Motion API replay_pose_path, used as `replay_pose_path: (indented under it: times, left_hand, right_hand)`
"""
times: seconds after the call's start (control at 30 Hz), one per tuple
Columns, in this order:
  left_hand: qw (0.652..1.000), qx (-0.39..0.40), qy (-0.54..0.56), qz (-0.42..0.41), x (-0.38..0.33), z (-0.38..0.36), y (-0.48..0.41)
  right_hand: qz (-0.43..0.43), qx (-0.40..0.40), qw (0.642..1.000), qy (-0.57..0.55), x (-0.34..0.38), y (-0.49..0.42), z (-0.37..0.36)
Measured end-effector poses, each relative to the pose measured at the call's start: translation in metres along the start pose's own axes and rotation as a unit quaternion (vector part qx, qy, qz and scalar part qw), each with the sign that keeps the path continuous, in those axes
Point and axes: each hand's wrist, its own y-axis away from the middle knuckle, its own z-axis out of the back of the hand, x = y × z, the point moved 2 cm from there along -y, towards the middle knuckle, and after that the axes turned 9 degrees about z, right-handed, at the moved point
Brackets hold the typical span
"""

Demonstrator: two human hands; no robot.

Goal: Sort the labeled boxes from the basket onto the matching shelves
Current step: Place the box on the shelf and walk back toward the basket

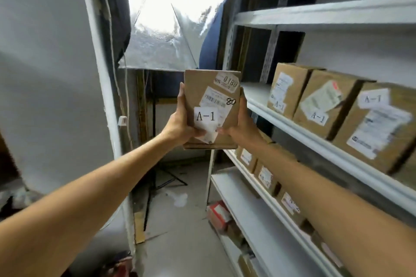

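Cardboard in brown, the small upright box [198, 90] with a white "A-1" sticker hangs in mid-air, clamped between both hands. The left hand [179, 122] grips its left edge, and the right hand [239, 125] grips its right edge, with thumbs curled onto the front near the bottom. Its long axis runs vertically, label towards the camera. The pale grey metal shelf [258, 96] lies to the right and a little beyond, so the right hand is the nearer one. A bare stretch of board sits at the shelf's left end, just beside the row of brown cardboard boxes marked A-1 [324, 105]. That gap looks wide enough for the box, and there is headroom under the board above. The smaller cardboard boxes on the shelf below [265, 177] bear blurred labels. No basket is in view.
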Motion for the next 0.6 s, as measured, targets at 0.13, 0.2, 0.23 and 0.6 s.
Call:
replay_pose_path:
  times: [0.13, 0.2, 0.23, 0.6]
  left_hand:
    - [0.993, 0.092, 0.053, -0.045, -0.004, -0.023, -0.023]
    - [0.988, 0.123, 0.071, -0.056, -0.005, -0.033, -0.036]
    - [0.986, 0.134, 0.077, -0.061, -0.006, -0.037, -0.043]
    - [0.980, 0.148, 0.114, -0.063, -0.002, -0.080, -0.188]
  right_hand:
    - [-0.031, -0.055, 0.998, 0.009, -0.010, 0.010, 0.024]
    - [-0.051, -0.065, 0.997, 0.007, -0.017, 0.011, 0.031]
    - [-0.058, -0.075, 0.995, 0.011, -0.022, 0.008, 0.034]
    - [-0.064, -0.132, 0.989, 0.003, -0.096, -0.099, 0.048]
